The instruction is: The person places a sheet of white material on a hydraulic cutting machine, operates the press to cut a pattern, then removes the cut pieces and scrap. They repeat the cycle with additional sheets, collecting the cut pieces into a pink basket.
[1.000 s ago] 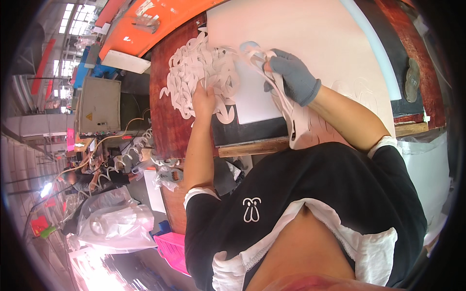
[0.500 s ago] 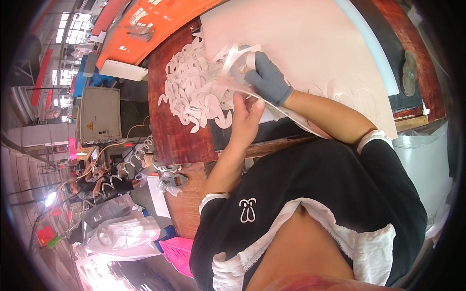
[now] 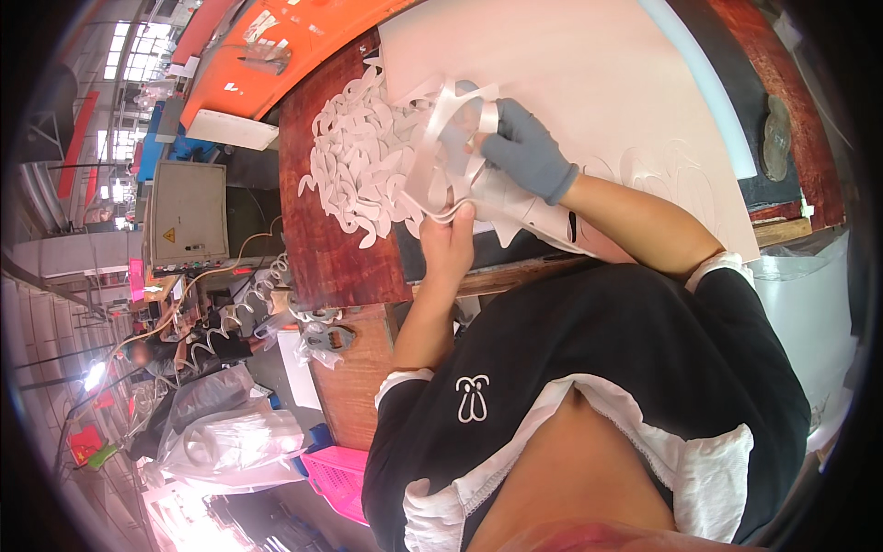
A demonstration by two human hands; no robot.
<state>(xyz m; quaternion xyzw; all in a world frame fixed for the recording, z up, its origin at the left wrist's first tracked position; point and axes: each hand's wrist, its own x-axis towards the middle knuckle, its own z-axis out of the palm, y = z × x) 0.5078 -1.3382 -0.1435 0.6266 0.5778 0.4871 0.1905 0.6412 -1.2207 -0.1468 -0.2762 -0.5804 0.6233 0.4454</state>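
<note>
My bare left hand [image 3: 448, 244] is closed, its thumb and fingers pinching the lower edge of a thin pale sheet with cut-out openings [image 3: 471, 173]. Above and to the right, my right hand [image 3: 529, 152], in a grey glove that leaves fingertips bare, curls round the upper strips of that same cut-out sheet. Part of its fingers is hidden behind the strips. Left of both hands lies a heap of curved pale cut pieces [image 3: 354, 152]. Beneath and beyond the hands spreads a large pale pink sheet [image 3: 589, 74], with curved cut lines showing near its right side.
An orange machine beam [image 3: 267, 64] runs along the far left. The reddish table top [image 3: 331, 276] shows beside the heap. A dark flat object [image 3: 775, 138] lies at the right. Lower left are a pink basket [image 3: 336, 478] and clear plastic bags [image 3: 239, 446]; another person works at the far left.
My right hand has moved slightly right and down, and the cut-out sheet now stands more spread between both hands. My left hand has shifted a little lower and left.
</note>
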